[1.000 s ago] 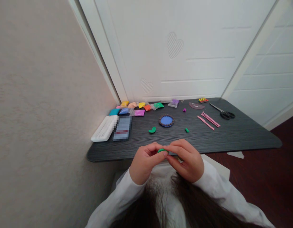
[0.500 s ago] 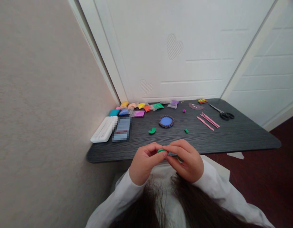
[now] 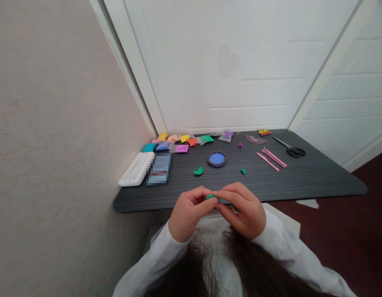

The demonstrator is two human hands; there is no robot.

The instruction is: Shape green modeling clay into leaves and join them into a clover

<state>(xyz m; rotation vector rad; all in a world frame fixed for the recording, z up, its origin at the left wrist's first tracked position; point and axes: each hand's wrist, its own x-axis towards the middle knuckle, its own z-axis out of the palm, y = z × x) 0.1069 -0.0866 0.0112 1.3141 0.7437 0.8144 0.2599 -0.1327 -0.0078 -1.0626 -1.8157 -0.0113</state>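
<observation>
In the head view, the green piece (image 3: 211, 197) is btwn the two hands, near the front edge of the table (image 3: 141, 202). The L hand (image 3: 186, 214) pinches it w/ thumb and fingers; the R hand (image 3: 246, 212) has its fingertips closed on the other side. How hard they press, I cannot tell.

The piece looks like modelling clay, so prob. light, soft and a bit tacky, not slippery; it would dent easily. Best hold is by the rim, w/ fingertips only, v. gentle.

Count: 1 green piece held, 1 curved green shape (image 3: 198, 171), 1 small green roll (image 3: 243, 171), 1 blue disc (image 3: 217, 158) w/ brown beaded rim around it, 1 purple lump (image 3: 240, 145), 1 pair of scissors (image 3: 293, 152), 1 white case (image 3: 136, 170). Pink tools (image 3: 267, 161) are approx. 3, two lying too close to be sure. Colour packets (image 3: 181, 148) are approx. 10, partly overlapping.
</observation>
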